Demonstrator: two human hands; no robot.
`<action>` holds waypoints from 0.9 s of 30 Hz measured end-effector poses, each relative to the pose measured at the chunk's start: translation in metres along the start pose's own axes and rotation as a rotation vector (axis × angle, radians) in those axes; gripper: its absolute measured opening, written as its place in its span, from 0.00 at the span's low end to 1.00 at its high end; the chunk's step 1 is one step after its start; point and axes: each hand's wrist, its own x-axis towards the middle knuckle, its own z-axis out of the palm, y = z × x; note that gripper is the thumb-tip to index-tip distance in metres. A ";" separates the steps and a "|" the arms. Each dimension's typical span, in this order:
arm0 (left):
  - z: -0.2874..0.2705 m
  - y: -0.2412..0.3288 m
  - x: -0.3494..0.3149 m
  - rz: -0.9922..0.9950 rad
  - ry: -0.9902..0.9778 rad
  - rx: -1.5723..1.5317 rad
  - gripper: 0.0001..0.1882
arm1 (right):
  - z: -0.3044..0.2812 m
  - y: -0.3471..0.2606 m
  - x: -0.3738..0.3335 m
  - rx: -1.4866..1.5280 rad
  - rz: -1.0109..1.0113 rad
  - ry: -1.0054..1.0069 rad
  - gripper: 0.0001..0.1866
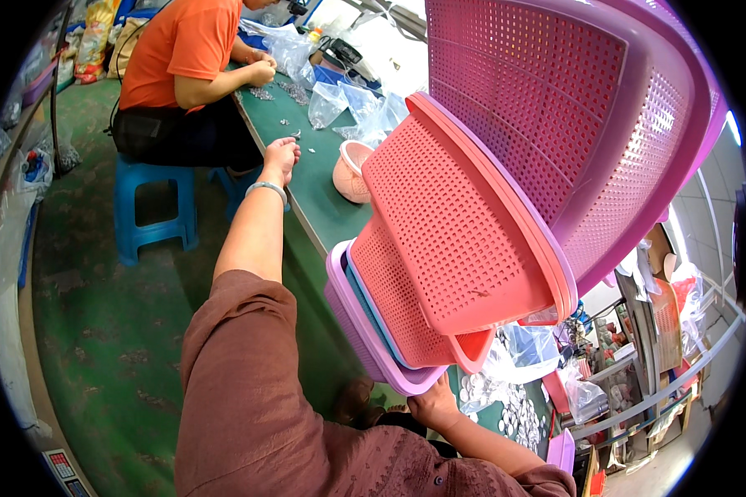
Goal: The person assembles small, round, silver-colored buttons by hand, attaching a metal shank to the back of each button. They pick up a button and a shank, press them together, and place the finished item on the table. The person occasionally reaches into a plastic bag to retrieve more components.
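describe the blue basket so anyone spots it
Find the stack of perforated plastic baskets, then its lower end by the right hand. The blue basket shows as a narrow band between the lilac basket and a coral basket, the stack's only visible blue.

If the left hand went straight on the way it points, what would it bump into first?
Likely the small shiny pieces on the green tabletop just ahead of the left hand, though its height is hard to judge.
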 end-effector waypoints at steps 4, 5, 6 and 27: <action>0.000 0.000 0.000 -0.003 -0.013 0.026 0.09 | 0.000 0.000 0.000 -0.010 0.009 -0.010 0.19; 0.000 0.000 0.001 -0.005 -0.020 0.040 0.10 | 0.001 0.001 -0.001 -0.016 0.015 -0.019 0.21; -0.001 -0.001 0.002 -0.003 -0.013 0.033 0.09 | 0.002 0.002 -0.002 -0.022 0.022 -0.028 0.23; 0.002 0.000 -0.001 0.011 0.013 0.035 0.09 | -0.002 0.000 0.000 0.002 -0.004 0.018 0.17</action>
